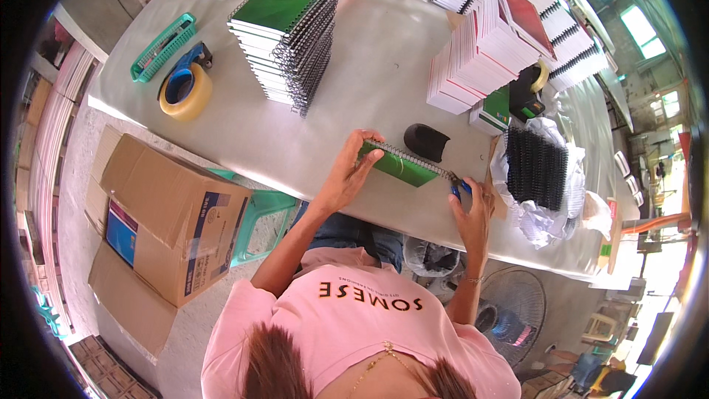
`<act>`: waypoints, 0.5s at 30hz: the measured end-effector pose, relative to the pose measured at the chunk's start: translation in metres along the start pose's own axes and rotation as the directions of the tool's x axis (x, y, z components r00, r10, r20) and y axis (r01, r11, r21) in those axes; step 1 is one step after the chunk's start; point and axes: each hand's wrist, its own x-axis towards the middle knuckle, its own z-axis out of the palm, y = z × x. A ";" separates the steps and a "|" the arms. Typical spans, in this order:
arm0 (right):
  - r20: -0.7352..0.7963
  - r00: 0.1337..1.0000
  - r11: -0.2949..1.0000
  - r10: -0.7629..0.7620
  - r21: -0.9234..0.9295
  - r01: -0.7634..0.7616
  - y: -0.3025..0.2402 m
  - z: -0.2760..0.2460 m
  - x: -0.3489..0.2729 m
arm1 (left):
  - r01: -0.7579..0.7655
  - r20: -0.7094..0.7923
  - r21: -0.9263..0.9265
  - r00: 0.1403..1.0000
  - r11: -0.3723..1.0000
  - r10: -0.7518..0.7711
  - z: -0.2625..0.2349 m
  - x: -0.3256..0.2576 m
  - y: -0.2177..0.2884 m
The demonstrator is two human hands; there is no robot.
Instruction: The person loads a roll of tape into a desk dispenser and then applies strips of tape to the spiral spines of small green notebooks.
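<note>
Left hand (347, 174) clamps the green spiral notebook (401, 165) at table (369, 96) edge; right hand (473, 210), at three o'clock, grips a blue tool (458, 191) at its coil end. Twelve o'clock: black holder (426, 142), then stacked notebooks (286, 33).

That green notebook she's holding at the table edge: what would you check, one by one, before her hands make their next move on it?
1. Left hand steadies the green notebook: ok, fingers press its left end.
2. Right hand grips the blue-handled tool at the wire spiral's right end: ok.
3. Tool tip seated on the wire: cannot tell, hidden by fingers.
4. Notebook supported by the table: ok, it lies near the front edge.
5. Black object clear of the notebook: ok, apart just behind it.
6. Spiral fully threaded: cannot tell.
</note>
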 end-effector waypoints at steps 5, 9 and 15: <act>-0.337 0.937 0.965 0.090 0.263 0.002 -0.032 0.000 -0.009 | 0.035 -0.033 0.019 0.999 0.999 -0.035 -0.002 -0.001 -0.002; -0.346 0.929 0.898 -0.131 0.356 0.259 -0.100 -0.010 -0.014 | -0.055 -0.039 0.080 0.998 0.995 0.058 -0.005 0.000 0.002; -0.243 0.929 0.859 -0.279 0.369 0.355 -0.137 0.028 -0.013 | 0.070 0.025 0.020 0.997 0.997 -0.071 -0.007 0.001 0.009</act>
